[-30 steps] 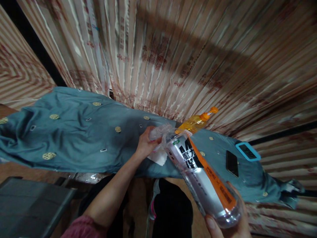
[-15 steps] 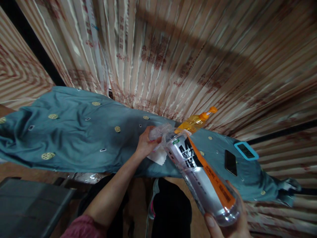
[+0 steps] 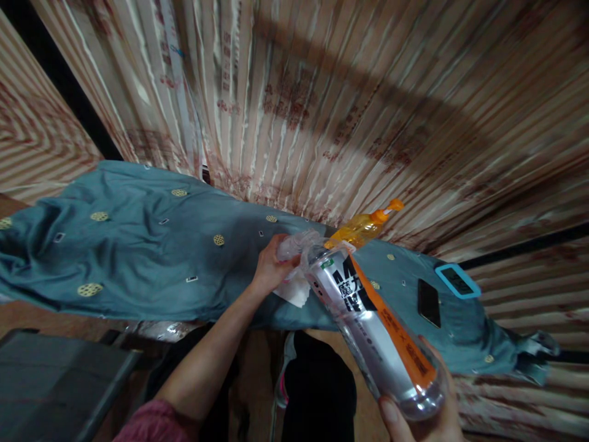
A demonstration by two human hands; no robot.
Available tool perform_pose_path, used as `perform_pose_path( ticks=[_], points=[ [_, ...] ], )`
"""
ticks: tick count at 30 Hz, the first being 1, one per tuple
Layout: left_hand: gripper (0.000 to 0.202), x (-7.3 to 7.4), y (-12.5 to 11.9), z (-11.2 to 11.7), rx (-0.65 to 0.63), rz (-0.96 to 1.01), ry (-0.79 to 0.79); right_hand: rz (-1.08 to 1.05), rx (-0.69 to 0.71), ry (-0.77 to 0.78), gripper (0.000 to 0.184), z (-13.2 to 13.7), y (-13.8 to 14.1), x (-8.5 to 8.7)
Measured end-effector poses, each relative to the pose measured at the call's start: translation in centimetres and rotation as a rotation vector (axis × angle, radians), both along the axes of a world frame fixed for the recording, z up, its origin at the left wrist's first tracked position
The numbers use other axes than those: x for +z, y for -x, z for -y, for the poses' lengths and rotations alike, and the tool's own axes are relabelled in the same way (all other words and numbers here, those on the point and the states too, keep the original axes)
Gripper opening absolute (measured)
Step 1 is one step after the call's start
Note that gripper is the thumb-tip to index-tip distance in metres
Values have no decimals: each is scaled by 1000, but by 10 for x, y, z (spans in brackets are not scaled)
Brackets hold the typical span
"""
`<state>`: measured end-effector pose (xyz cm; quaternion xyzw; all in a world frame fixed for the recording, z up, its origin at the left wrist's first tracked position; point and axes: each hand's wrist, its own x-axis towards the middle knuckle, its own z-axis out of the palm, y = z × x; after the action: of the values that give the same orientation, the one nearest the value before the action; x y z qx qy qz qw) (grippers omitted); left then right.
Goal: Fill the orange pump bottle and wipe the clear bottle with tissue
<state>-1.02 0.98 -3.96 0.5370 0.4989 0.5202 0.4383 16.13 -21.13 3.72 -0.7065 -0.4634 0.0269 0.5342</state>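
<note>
My right hand (image 3: 427,423) is closed around the base of a clear plastic bottle (image 3: 368,331) with a silver, black and orange label. The bottle is tilted, its neck end toward the upper left. My left hand (image 3: 272,267) grips a see-through plastic piece (image 3: 294,245) at that neck end; its exact kind is hard to make out. A white tissue-like sheet (image 3: 294,291) lies on the cloth below the left hand. Just behind the bottle's neck is a yellow pump bottle (image 3: 361,229) with an orange top, its lower part hidden.
A blue-green patterned cloth (image 3: 138,258) covers the long narrow table. A dark phone (image 3: 429,302) and a light-blue framed digital display (image 3: 458,280) lie on the right. A pleated curtain (image 3: 294,110) hangs behind. At lower left is a grey stool-like seat (image 3: 59,368).
</note>
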Motion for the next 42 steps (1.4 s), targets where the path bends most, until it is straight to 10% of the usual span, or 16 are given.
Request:
perform_pose_path(
  ticks=[42],
  points=[
    [49,5,1,2,-1,-7,3,-21,-29,53,103,4,1,-2]
  ],
)
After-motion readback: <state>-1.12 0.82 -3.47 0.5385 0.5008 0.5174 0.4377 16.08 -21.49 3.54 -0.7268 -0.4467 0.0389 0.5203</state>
